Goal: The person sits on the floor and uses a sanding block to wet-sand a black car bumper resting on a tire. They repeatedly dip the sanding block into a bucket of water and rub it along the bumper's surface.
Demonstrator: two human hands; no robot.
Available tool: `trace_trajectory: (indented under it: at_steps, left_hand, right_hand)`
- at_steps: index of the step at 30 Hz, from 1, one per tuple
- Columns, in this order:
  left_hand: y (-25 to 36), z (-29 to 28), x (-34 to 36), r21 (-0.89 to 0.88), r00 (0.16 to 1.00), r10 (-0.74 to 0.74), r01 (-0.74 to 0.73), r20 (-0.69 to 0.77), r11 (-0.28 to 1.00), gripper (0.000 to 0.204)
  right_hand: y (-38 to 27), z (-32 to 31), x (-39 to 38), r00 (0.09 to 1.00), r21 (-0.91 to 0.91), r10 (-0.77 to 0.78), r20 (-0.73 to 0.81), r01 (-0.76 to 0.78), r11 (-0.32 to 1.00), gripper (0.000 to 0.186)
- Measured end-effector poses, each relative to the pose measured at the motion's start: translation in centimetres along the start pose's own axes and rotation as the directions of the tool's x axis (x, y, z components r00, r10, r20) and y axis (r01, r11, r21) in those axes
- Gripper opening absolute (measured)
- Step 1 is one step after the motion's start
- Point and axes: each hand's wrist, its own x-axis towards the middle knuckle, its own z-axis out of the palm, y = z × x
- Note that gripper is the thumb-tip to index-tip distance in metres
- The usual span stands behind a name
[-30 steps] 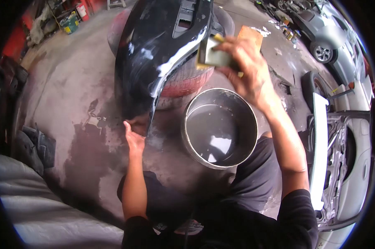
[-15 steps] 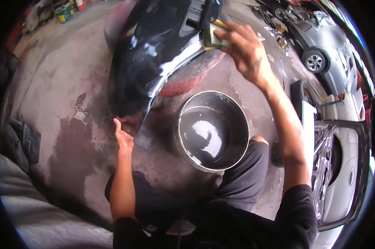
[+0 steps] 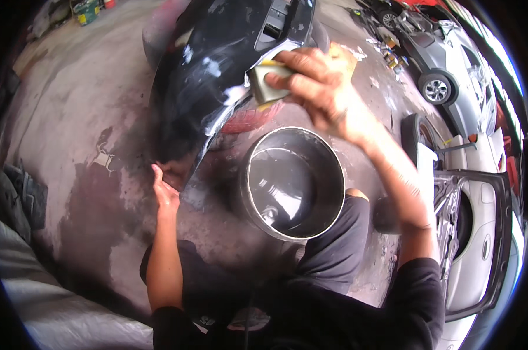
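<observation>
A glossy black car bumper (image 3: 182,111) with whitish patches stretches away from me, its narrow end nearest. My left hand (image 3: 167,195) holds that near end, thumb raised at the side and fingers partly hidden by the panel. In my right hand (image 3: 319,87) is a grey-green sanding block (image 3: 267,86) with a yellow layer along its edges. The fingers wrap around the block from the right, slightly blurred. It lies against the bumper's whitish right edge, below a rectangular opening in the panel.
A round dark basin (image 3: 331,192) of greyish water stands by my right knee. Under the bumper shows a red rounded support (image 3: 249,121). To the right are a car door (image 3: 480,245), a loose wheel (image 3: 418,131) and a silver car (image 3: 453,64). Silvery sheeting (image 3: 53,297) lies at lower left.
My right hand has brought the sanding block nearer to me and leftward along the bumper's right edge. My left hand stays at the near end. The whole view has shifted slightly.
</observation>
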Motion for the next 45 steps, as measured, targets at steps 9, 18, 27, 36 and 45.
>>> trace_trajectory:
  at_steps: [9,18,27,36,45]
  left_hand:
    - [-0.2,-0.4,0.6,-0.001,1.000,-0.016,0.016,0.024,1.000,0.077]
    - [-0.4,-0.4,0.6,0.010,1.000,-0.005,0.005,0.029,1.000,0.076]
    - [-0.3,0.9,0.0,0.039,0.998,0.019,-0.021,0.061,0.999,0.087]
    - [-0.5,0.4,0.5,0.053,0.999,0.034,-0.034,0.017,0.998,0.088]
    - [-0.4,1.8,-0.6,0.023,0.998,0.058,-0.057,-0.027,0.998,0.063]
  right_hand:
    - [0.5,0.0,-0.2,1.000,0.049,0.000,0.012,0.000,0.999,0.040]
    - [0.7,0.0,-0.5,0.999,0.038,-0.022,0.033,0.021,0.999,0.041]
    - [0.6,0.2,-0.8,1.000,0.041,0.012,0.012,-0.012,0.999,0.045]
    - [0.0,0.7,-0.7,1.000,0.030,0.013,-0.003,-0.012,0.999,0.041]
    - [0.2,0.7,-1.0,0.996,0.047,0.087,-0.009,-0.087,0.995,0.037]
